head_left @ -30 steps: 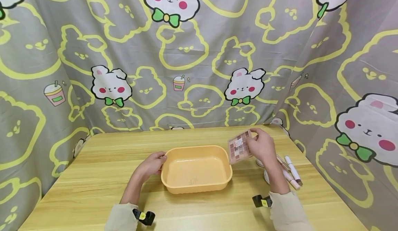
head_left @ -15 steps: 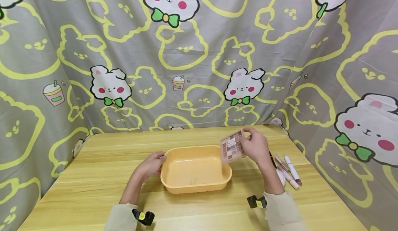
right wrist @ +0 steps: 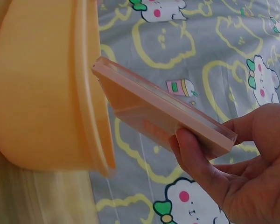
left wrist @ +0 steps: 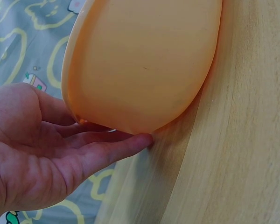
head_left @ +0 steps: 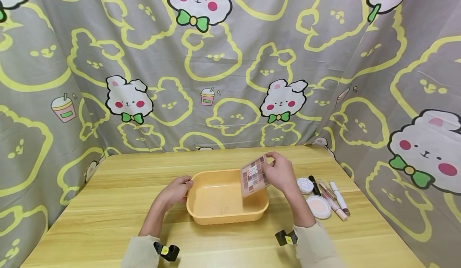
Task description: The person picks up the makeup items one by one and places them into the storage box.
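Note:
A yellow-orange plastic basin (head_left: 216,202) rests on the wooden table. At its left end my left hand (head_left: 176,191) grips the rim; the left wrist view shows the thumb (left wrist: 126,147) against the basin's wall and the fingers partly hidden behind it. My right hand (head_left: 282,172) pinches an eyeshadow palette (head_left: 253,176) by its right edge, holding it tilted above the basin's right end. Several pans in brown and pink shades show through the palette's clear cover. From the right wrist view, the palette (right wrist: 163,105) is seen edge-on beside the basin's rim.
Right of the basin lie a round compact (head_left: 318,207), a smaller white round case (head_left: 305,185), a black tube (head_left: 314,186), a white pen-like stick (head_left: 339,198) and pinkish tubes (head_left: 335,206). A patterned grey curtain (head_left: 230,71) hangs behind the table.
My right hand has carried the palette leftward, from beside the basin's right end to above its inside. The round cases at right have come into fuller view. My left hand stays put.

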Demonstrator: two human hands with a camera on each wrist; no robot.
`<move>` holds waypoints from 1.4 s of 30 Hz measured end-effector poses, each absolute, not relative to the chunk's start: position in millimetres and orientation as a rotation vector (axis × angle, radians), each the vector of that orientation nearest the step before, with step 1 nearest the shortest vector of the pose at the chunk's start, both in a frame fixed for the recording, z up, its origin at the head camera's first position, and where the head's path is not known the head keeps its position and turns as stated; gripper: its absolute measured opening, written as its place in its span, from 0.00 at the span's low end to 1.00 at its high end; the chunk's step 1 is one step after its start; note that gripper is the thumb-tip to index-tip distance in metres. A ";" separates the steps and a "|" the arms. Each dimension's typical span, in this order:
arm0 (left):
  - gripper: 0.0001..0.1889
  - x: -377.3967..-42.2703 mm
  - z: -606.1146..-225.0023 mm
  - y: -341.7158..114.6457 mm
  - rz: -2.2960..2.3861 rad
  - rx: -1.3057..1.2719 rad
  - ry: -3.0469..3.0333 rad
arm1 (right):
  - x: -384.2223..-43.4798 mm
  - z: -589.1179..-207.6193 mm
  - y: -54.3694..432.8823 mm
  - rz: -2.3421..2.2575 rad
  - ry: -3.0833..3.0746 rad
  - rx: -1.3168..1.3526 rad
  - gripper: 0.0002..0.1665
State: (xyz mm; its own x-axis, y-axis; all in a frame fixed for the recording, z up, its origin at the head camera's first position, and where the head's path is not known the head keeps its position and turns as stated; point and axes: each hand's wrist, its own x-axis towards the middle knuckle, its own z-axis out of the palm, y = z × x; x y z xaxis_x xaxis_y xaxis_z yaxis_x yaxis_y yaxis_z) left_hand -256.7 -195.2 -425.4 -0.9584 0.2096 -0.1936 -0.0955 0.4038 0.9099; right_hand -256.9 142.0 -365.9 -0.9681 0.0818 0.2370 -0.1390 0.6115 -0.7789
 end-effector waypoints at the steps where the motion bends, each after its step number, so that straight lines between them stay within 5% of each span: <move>1: 0.21 -256.8 -425.5 -195.2 1.576 0.101 2.385 | -257.3 -367.1 139.3 1.289 -2.593 0.055 0.25; 42: 0.21 -259.8 -426.8 -193.0 1.582 0.089 2.385 | -248.4 -404.3 65.9 1.478 -2.736 0.316 0.29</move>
State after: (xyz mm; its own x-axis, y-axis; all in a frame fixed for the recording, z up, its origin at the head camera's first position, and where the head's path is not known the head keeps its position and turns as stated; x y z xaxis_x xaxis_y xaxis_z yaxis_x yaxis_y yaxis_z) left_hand -259.8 -193.0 -426.8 -0.9597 0.2025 -0.1950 -0.1008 0.3996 0.9112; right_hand -248.4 65.9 -404.3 -0.9794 -0.1694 0.1097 -0.1845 0.5322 -0.8263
